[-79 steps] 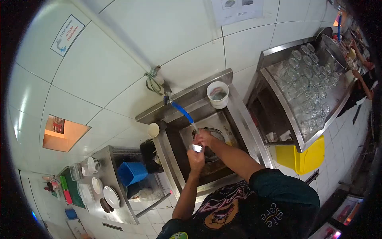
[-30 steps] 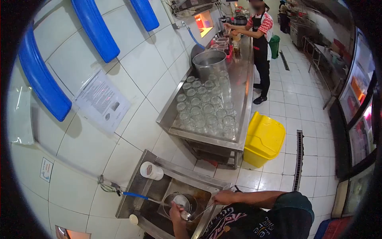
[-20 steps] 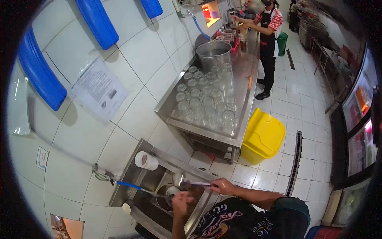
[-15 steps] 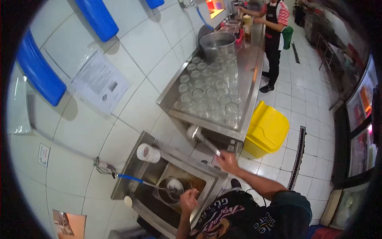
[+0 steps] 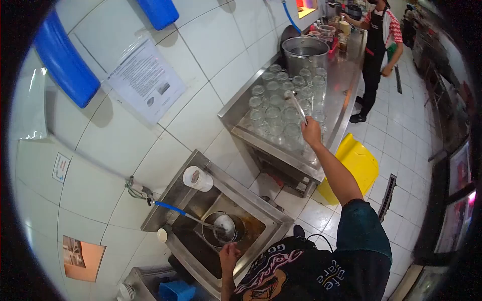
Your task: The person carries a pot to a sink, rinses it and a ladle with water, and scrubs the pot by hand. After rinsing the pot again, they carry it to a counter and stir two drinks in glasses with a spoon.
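My right hand [image 5: 311, 130] is wrapped round the handle of a metal ladle [image 5: 299, 108], reaching over the steel table. The ladle's head overlaps the rows of glass jars [image 5: 273, 113] there. Down at the sink [image 5: 278, 215], my left hand [image 5: 229, 255] has its fingers curled close to the near rim of a metal pot [image 5: 207, 233]; what they grip, if anything, I cannot tell. White froth or pale liquid shows inside that pot. A blue hose with a metal spout [image 5: 193, 216] slopes down into it from the wall.
A white tub [image 5: 197, 179] stands on the sink's back corner. Behind the jars sits a large steel pot [image 5: 305, 52] on the table [image 5: 341, 98]. A yellow bin [image 5: 354, 168] is beside the table's right edge. Farther back, a person in a black apron [image 5: 374, 45] stands by the counter.
My right hand has carried the ladle up and forward, from beside the table's near edge to over the jars. The left hand stays by the pot. The view has shifted.
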`<action>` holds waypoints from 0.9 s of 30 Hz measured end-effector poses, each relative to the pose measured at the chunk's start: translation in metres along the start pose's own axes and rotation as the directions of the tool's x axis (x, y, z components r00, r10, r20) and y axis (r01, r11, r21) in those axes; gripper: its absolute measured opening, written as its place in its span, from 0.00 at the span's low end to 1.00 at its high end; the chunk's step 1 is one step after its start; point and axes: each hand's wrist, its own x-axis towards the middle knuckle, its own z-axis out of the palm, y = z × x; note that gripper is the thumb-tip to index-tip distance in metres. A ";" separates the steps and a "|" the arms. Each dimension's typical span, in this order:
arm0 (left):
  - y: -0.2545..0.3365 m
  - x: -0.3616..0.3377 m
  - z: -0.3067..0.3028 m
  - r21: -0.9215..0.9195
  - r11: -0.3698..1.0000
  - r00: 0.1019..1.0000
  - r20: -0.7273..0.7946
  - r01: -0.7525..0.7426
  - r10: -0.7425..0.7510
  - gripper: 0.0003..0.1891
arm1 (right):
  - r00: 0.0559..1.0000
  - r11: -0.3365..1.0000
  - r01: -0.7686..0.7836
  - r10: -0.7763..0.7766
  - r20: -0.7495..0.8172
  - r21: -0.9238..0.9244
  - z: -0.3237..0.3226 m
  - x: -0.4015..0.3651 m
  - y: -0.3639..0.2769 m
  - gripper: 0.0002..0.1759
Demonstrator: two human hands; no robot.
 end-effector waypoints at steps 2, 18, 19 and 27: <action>-0.007 -0.002 -0.001 0.034 0.999 1.000 0.024 0.007 -0.008 0.16 | 1.000 1.000 -0.005 0.004 -0.019 -0.025 0.019 0.016 0.004 0.12; -0.008 -0.014 0.000 0.159 0.986 0.999 -0.007 0.042 -0.041 0.18 | 0.950 0.958 -0.079 0.157 0.271 -0.276 0.026 0.058 0.008 0.21; -0.010 -0.013 0.000 0.138 0.990 0.999 0.001 0.036 -0.037 0.18 | 0.957 0.964 -0.050 0.121 0.265 -0.259 0.024 0.057 0.009 0.27; -0.048 0.010 -0.013 0.278 0.954 0.991 -0.046 -0.111 0.128 0.16 | 0.955 0.955 0.205 -0.148 0.256 -0.213 -0.013 0.056 0.019 0.37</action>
